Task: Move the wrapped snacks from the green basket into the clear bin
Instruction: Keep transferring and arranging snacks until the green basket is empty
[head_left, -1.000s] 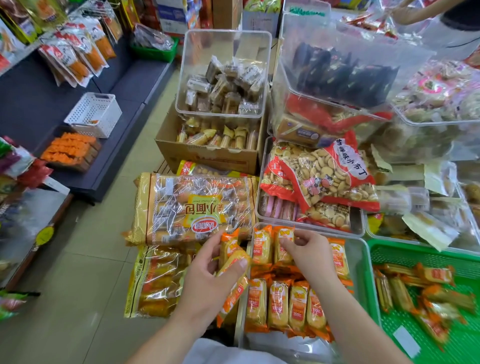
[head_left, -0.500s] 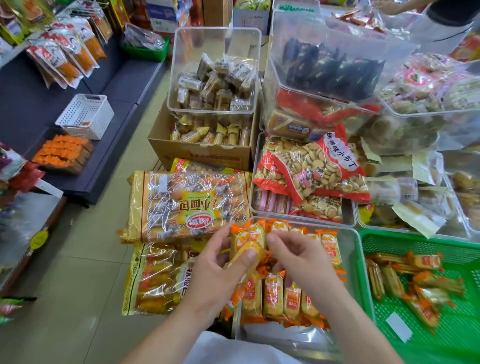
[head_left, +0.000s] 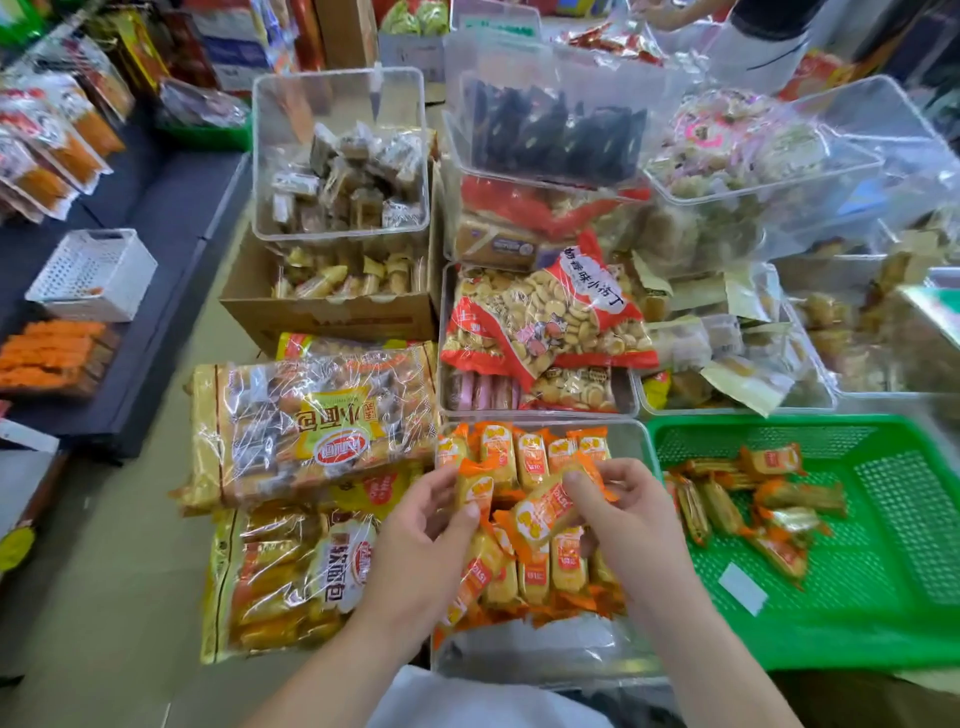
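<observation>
lower centre, pinched in left hand (head_left: 415, 535): one wrapped snack (head_left: 475, 491) | beside it, gripped by right hand (head_left: 628, 514): second snack (head_left: 545, 512), tilted, over clear bin (head_left: 626, 434) | lower right, in green basket (head_left: 883, 597): several loose snacks (head_left: 722, 512) | likely light, soft, crushable, film slippery; best pinched mid-body, gently

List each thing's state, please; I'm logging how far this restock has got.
Clear plastic bin: open-topped, partly filled with rows of orange-wrapped snacks.
Green perforated plastic basket: open, holds several loose wrapped snacks.
Left hand: pinches an upright orange-wrapped snack over the bin.
Right hand: grips a tilted snack over the bin.
</observation>
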